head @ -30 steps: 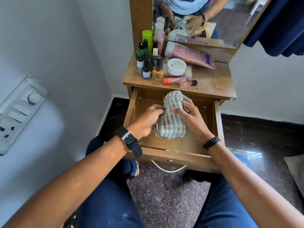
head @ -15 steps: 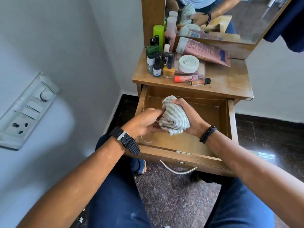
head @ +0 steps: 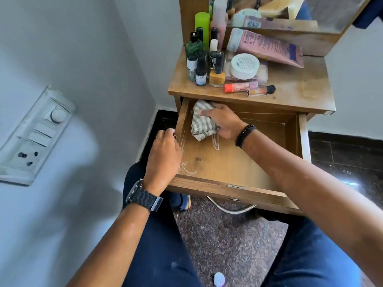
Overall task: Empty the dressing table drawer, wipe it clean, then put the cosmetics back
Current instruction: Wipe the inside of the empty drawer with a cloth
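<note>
wipe step | my right hand [head: 222, 122] clamps striped cloth [head: 200, 121] in drawer [head: 228, 162] far-left corner | left hand [head: 164, 154] loosely curled, empty, at left wall | unwiped floor lies right/near

This is a home, a bedroom corner by the look of it. A small wooden dressing table [head: 290, 94] stands against a plain white wall, a mirror [head: 323, 11] at its far edge, its top crowded with nail polish [head: 217, 76], a cream jar [head: 245, 65] and a pink tube [head: 267, 46]. A switchboard [head: 31, 137] sits on the left wall, over dark polished floor tiles [head: 350, 154].
</note>
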The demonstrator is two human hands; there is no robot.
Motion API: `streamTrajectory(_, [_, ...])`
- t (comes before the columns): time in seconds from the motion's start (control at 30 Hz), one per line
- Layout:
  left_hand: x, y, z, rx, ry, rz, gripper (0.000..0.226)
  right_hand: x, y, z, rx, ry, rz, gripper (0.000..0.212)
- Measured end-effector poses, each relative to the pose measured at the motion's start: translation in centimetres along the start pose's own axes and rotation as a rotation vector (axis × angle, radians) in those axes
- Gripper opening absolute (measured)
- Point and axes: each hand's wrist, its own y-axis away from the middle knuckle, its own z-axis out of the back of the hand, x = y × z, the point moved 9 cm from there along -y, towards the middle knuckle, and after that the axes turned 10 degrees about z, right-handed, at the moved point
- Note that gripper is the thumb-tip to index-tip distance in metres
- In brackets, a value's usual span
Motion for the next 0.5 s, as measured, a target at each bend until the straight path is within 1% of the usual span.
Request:
streamTrajectory(0.07, [0.2, 0.3, -0.3, 0.035, -0.033, 0.002, 0.040, -0.3, -0.4, 0.3, -0.108, 0.041, 0.001, 0.048])
streamTrajectory(0.17, [0.1, 0.6, -0.2, 0.070, -0.070, -0.012, 0.044, -0.8, -0.7, -0.2, -0.173, 0.092, 0.039, 0.054])
streamTrajectory(0.23, [0.2, 0.9, -0.3, 0.090, -0.090, -0.018, 0.048, -1.0, -1.2, -0.4, -0.186, 0.132, 0.093, 0.051])
streamTrajectory(0.37, [0.9, 1.3, -0.5, 0.118, -0.102, -0.007, 0.052, -1.0, -1.1, -0.4, -0.208, 0.205, 0.187, 0.033])
streamTrajectory(0.5, [1.7, 1.7, -0.6, 0.114, -0.079, -0.003, 0.051, -0.5, 0.5, -1.0, -0.154, 0.339, 0.286, 0.026])
